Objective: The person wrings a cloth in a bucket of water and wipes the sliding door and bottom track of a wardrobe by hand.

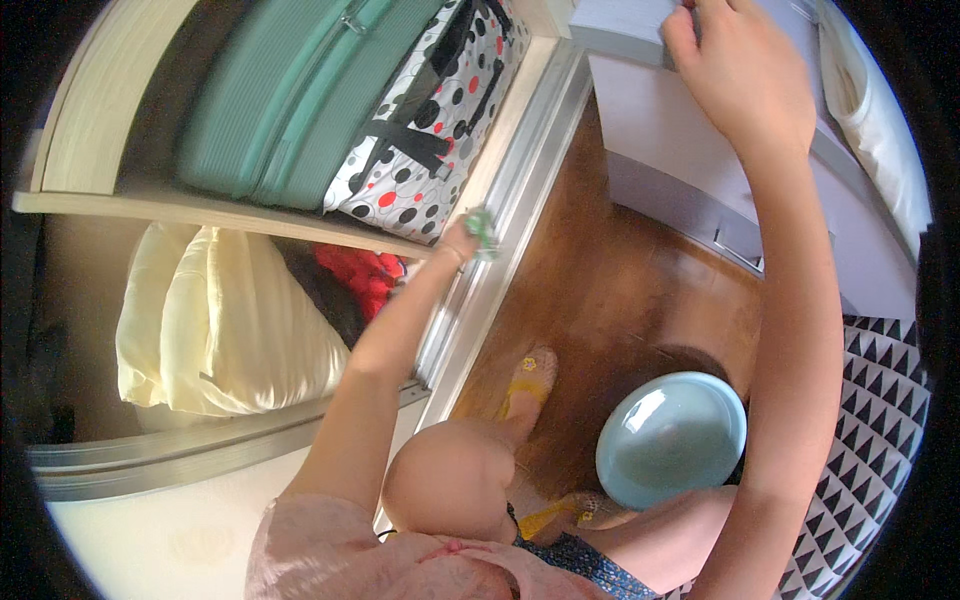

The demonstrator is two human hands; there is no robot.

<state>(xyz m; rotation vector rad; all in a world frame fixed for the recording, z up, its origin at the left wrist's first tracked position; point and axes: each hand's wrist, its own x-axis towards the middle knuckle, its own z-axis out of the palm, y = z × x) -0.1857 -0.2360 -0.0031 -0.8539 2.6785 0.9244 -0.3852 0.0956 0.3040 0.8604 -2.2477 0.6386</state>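
Note:
My left hand [459,238] grips a green-and-white cloth [481,232], blurred, against the silvery sliding-door track [517,202] at the wardrobe's front edge. Just beyond that hand, a white bag with black and red dots [405,180] and black straps sits on a wooden shelf [300,231]. My right hand [750,75] is raised at the top, by the edge of a pale lilac cabinet [652,112]. Its fingertips run out of the picture, so I cannot tell what they touch.
A ribbed green suitcase [300,97] stands beside the dotted bag. Below the shelf are cream fabric bundles [240,330] and a red item [367,274]. A light-blue basin [675,442] is by my legs above the wood floor [585,292]. Triangle-patterned fabric [870,420] lies at right.

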